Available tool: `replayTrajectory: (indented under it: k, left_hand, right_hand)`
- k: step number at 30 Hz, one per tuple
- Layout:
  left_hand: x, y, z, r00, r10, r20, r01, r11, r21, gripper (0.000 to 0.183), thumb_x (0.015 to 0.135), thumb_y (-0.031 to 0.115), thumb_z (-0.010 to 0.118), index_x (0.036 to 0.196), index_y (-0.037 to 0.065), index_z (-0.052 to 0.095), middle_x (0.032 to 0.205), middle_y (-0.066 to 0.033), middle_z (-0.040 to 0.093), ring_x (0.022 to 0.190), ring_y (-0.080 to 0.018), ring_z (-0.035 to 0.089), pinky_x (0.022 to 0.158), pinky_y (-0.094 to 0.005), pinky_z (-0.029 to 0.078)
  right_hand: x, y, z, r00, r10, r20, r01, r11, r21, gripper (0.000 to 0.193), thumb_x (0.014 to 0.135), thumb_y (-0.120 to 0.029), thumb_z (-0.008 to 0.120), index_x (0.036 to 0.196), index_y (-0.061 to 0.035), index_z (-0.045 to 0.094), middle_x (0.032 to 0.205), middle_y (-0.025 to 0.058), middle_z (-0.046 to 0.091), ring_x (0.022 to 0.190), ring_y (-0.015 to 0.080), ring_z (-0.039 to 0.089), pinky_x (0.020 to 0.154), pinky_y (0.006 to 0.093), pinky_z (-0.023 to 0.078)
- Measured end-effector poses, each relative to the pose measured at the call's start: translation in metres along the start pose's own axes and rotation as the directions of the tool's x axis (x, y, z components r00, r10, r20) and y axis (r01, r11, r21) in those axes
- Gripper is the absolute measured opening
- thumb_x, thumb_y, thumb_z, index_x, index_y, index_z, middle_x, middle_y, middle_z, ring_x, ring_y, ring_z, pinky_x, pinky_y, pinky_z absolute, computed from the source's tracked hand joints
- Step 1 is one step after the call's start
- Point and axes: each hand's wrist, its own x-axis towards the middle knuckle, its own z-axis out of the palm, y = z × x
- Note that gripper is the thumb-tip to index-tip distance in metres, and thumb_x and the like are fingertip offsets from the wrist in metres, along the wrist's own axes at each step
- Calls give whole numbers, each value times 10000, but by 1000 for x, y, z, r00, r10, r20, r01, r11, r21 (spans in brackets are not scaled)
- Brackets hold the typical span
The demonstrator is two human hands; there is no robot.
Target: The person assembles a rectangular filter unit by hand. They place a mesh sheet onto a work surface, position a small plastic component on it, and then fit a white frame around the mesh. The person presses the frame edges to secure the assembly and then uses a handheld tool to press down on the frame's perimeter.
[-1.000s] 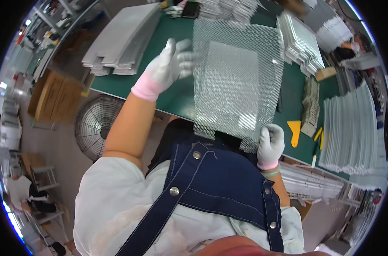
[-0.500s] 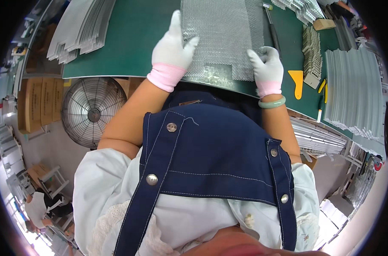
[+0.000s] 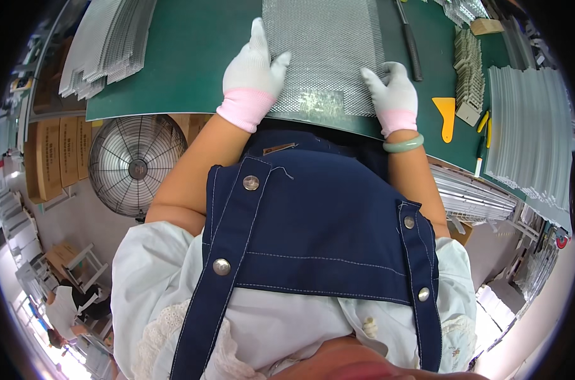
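Observation:
Flat on the green table in front of me lies a silvery wire mesh panel, its near end close to the table edge. My left hand, in a white glove with a pink cuff, rests along the panel's left edge, fingers stretched forward and thumb apart. At the right edge is my gloved right hand, its fingers slightly bent and the thumb held away from them. Neither hand grips anything that I can see; the right fingertips are close to or touching the mesh edge. A worn, shiny patch shows at the panel's near end.
Stacked mesh panels lie far left. To the right are a black-handled hammer, a yellow scraper, a row of small metal pieces, yellow-handled pliers and stacked pale strips. Below the table stand a fan and cartons.
Two mesh layers were offset sideways, one showing past the other on the right; now their edges nearly line up. My right hand has shifted slightly left.

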Motion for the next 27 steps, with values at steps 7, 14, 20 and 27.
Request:
replayTrajectory:
  k: [7, 14, 20, 27]
  left_hand:
    - [0, 5, -22, 983, 164, -88, -164, 986, 8, 726, 873, 318, 668, 1403, -66, 352, 1076, -292, 630, 973, -422, 636, 832, -437, 522]
    - [-7, -11, 14, 999, 7, 35, -9, 998, 69, 756, 880, 373, 642, 1420, -42, 314, 975, -276, 649, 894, -409, 652, 762, -437, 537]
    - [0, -14, 16, 995, -14, 100, 4, 994, 108, 743, 884, 384, 630, 1408, -38, 315, 980, -261, 653, 878, -400, 658, 735, -445, 542]
    - [4, -6, 12, 978, -66, 199, 38, 990, 139, 733, 889, 368, 620, 1420, -30, 309, 1051, -266, 639, 937, -402, 644, 783, -446, 530]
  right_hand:
    - [-14, -11, -22, 998, -16, -60, 21, 996, 87, 621, 797, -518, 719, 1122, -5, 590, 781, 118, 652, 748, 294, 654, 701, 388, 515]
    - [-9, 0, 9, 999, -34, -4, 33, 990, -135, 626, 860, -556, 607, 1146, -3, 540, 877, 202, 689, 849, 375, 674, 755, 439, 528]
    - [-6, 0, 12, 1000, -12, 17, 15, 980, -196, 612, 881, -556, 574, 1148, -7, 530, 852, 199, 690, 840, 379, 676, 746, 457, 527]
    - [-4, -8, 7, 992, 36, 118, -5, 967, -256, 566, 890, -536, 568, 1094, -11, 510, 855, 214, 683, 845, 397, 668, 748, 472, 521]
